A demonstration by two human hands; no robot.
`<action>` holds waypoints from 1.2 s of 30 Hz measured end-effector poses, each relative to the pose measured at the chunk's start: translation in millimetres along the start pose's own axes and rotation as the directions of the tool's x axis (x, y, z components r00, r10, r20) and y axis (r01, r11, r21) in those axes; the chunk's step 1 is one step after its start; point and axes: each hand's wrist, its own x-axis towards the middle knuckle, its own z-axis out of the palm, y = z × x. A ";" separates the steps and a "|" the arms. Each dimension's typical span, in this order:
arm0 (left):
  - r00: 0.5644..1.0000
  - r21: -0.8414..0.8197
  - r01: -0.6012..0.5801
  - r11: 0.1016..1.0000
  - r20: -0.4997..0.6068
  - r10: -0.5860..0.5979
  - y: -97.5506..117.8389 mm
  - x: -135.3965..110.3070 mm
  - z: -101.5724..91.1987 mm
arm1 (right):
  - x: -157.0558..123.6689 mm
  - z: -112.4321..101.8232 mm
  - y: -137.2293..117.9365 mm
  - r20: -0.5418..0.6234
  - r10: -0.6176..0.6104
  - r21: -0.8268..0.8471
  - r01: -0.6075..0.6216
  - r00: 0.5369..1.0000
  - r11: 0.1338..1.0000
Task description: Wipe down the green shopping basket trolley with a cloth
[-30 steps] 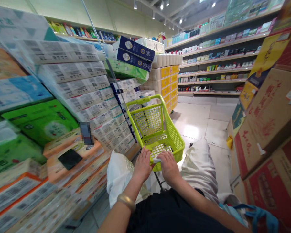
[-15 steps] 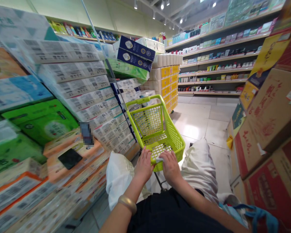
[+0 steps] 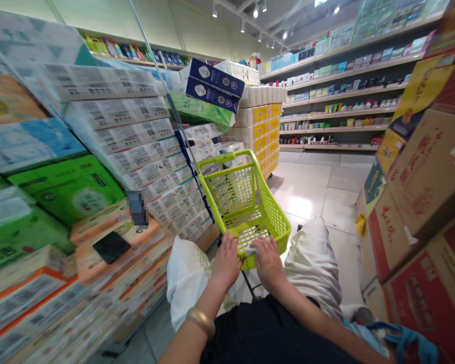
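Note:
A lime-green plastic shopping basket (image 3: 265,212) stands tilted on the floor between my knees. My left hand (image 3: 226,263) grips its near rim, fingers curled over the edge; a gold bangle sits on that wrist. My right hand (image 3: 267,263) rests on the same rim beside it, pressing a small white cloth or tissue (image 3: 251,249) against the plastic. The basket appears empty. My legs in light trousers flank it.
Stacked packs of tissue and toilet paper (image 3: 109,136) fill the left side, with a dark phone (image 3: 111,246) lying on an orange pack. Red and brown cartons (image 3: 420,212) stack up on the right. A tiled aisle (image 3: 314,197) leads to product shelves behind.
Both hands and the cloth have shifted slightly to the right along the basket rim; the view has drifted a little. The basket stays in place.

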 end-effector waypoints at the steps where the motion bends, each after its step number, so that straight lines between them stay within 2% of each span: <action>1: 1.000 0.004 0.002 1.000 0.001 -0.002 -0.6 -0.3 0.3 | -0.2 2.3 -8.1 0.040 -0.037 0.024 0.036 0.999 0.999; 4: 1.000 0.021 0.016 1.000 0.015 -0.016 -1.3 -1.7 -1.6 | 0.0 -0.6 -10.5 0.075 -0.077 0.044 0.074 0.994 0.996; 9: 1.000 0.016 0.006 1.000 0.022 -0.006 2.1 -3.2 -6.7 | -0.1 -19.2 30.9 -0.082 0.050 -0.083 -0.057 0.995 0.995; 11: 1.000 0.006 0.005 1.000 0.019 -0.005 4.0 -3.3 -6.8 | -0.7 -21.0 36.8 -0.125 0.086 -0.110 -0.100 0.988 0.989; 13: 1.000 -0.004 0.009 1.000 0.018 -0.009 5.4 -3.5 -6.3 | -1.7 -18.4 30.0 -0.111 0.085 -0.097 -0.096 0.990 0.991; 17: 1.000 -0.008 0.019 1.000 0.024 -0.019 5.1 -5.4 -5.8 | -2.6 -13.3 4.8 0.004 -0.010 -0.002 0.010 1.000 1.000; 19: 1.000 -0.010 0.014 1.000 0.021 -0.014 3.6 -6.7 -6.1 | -1.3 -17.5 3.6 0.008 0.001 0.001 -0.001 1.000 1.000; 23: 1.000 -0.016 0.003 1.000 0.008 -0.003 1.4 -8.6 -6.3 | 5.2 -37.5 30.5 -0.107 0.091 -0.040 -0.096 0.990 0.995; 26: 1.000 -0.020 0.012 1.000 0.008 -0.012 1.9 -8.6 -5.8 | 10.2 -49.0 52.1 -0.152 0.048 0.034 -0.043 0.987 0.998; 29: 1.000 -0.021 0.026 0.999 0.019 -0.026 3.3 -8.1 -5.6 | 11.3 -51.1 59.3 -0.187 0.032 0.049 -0.023 0.982 0.999; 36: 1.000 -0.026 0.015 1.000 0.000 -0.015 3.1 -8.4 -5.9 | 7.0 -43.4 54.4 -0.076 0.056 0.006 -0.055 0.996 0.998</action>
